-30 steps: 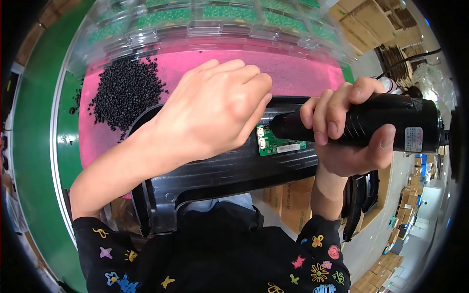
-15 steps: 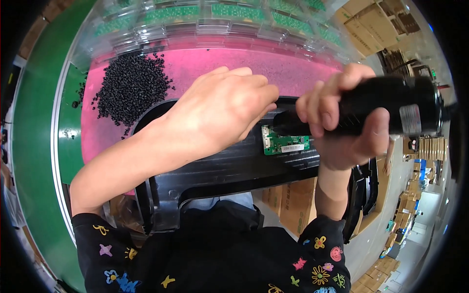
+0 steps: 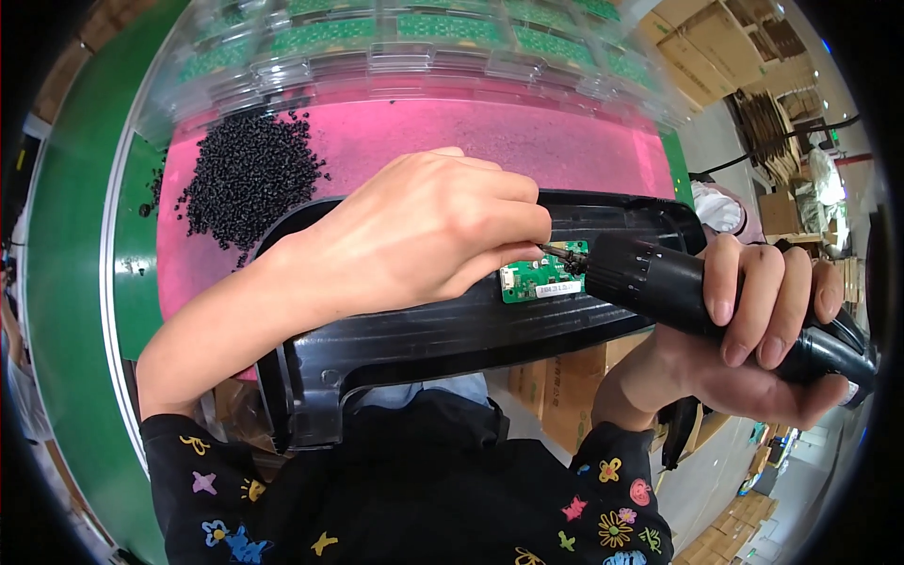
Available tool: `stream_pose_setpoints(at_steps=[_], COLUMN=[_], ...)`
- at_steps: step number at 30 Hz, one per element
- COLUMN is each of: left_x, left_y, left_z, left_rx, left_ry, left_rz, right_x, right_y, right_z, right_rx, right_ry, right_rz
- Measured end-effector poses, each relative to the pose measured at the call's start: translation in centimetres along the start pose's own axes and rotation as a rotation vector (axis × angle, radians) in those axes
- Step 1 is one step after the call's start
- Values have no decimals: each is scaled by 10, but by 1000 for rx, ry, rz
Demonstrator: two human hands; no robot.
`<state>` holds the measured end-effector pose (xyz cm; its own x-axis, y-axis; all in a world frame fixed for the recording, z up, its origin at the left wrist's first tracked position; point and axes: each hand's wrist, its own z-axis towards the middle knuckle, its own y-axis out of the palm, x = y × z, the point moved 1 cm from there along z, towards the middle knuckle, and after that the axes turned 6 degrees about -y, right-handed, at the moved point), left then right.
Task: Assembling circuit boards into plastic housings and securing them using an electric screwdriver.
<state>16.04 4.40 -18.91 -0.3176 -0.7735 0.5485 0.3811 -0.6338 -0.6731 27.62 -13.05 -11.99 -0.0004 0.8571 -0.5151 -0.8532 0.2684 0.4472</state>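
My right hand (image 3: 763, 311) is wrapped round a black electric screwdriver (image 3: 650, 280), which lies nearly level with its bit pointing left. My left hand (image 3: 443, 226) is closed in a pinch at the tip of that bit; whatever its fingertips hold is too small to make out. Just below and behind the bit, a green circuit board (image 3: 544, 290) with a white label sits inside a black plastic housing (image 3: 414, 341). The left hand and forearm hide part of the housing. A heap of small black screws (image 3: 250, 174) lies beyond my left forearm.
A pink mat (image 3: 377, 132) covers the green table (image 3: 71, 311). Stacked clear plastic trays (image 3: 395, 56) with green boards stand along the far side. Cardboard boxes (image 3: 574, 391) are below the near edge, with more at the right. A black cable (image 3: 800, 134) hangs at the upper right.
The screwdriver has swung from over the board to the right and nearer me, and its bit now meets my left fingertips. My left hand has shifted slightly right and nearer.
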Motion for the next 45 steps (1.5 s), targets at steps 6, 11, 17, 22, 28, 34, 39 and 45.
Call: stream_pose_setpoints(at_steps=[6, 11, 17, 22, 28, 34, 39, 45], left_x=[3, 5, -1, -1, 3, 2, 0, 4], left_y=[0, -1, 1, 5, 6, 6, 4, 1], left_z=[-2, -3, -7, -7, -7, -8, -11, -7], left_rx=[-51, -209, -155, -108, -83, -72, -122, -298], left_ry=[-20, -64, -61, -64, -54, -46, -24, -10], left_rz=[-133, 130, 158, 157, 146, 157, 202, 160], right_x=[-5, 1, 23, 24, 38, 40, 35, 16], right_y=[2, -3, -12, -8, -4, 1, 2, 5], right_z=[0, -6, -22, -23, -23, -19, -26, -10], right_rx=[-9, -218, -310, -282, -317, -394, -295, -249], right_ry=[-9, 86, 298, 325, 328, 431, 385, 92], right_rz=[57, -32, -48, -85, -35, -52, -135, -50])
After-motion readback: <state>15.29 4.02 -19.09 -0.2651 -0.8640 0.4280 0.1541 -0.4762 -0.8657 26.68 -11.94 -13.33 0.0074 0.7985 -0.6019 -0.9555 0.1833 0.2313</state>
